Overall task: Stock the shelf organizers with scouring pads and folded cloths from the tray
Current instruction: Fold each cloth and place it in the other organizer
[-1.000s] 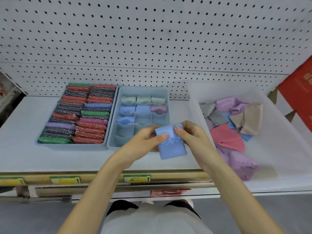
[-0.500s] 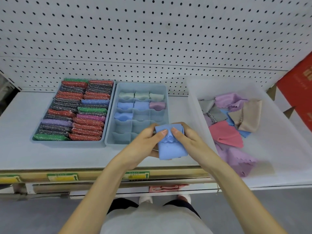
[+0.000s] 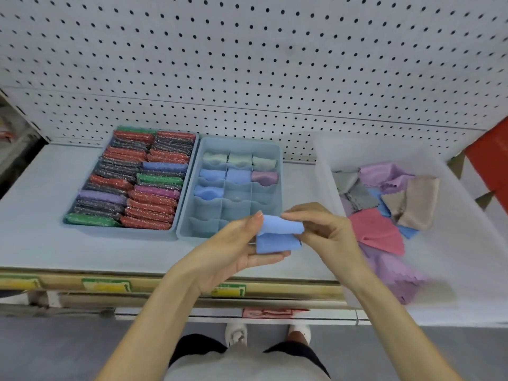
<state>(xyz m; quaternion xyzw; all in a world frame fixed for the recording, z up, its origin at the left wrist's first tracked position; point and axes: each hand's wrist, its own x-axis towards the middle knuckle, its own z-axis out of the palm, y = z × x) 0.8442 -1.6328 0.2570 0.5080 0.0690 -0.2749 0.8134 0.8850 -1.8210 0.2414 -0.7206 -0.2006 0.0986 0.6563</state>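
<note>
Cloth (image 3: 277, 241) between left hand (image 3: 233, 250), right hand (image 3: 319, 229)

Red box (image 3: 492, 160) half off the right edge; nearest purple cloth (image 3: 395, 273) blurry.

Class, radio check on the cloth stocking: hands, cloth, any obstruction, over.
Left hand and right hand both grip the blue cloth, partly folded. Held at the divided organizer near edge; front cells empty. Nothing in the way.

White pegboard (image 3: 247, 64), red carton (image 3: 493, 163)
</note>
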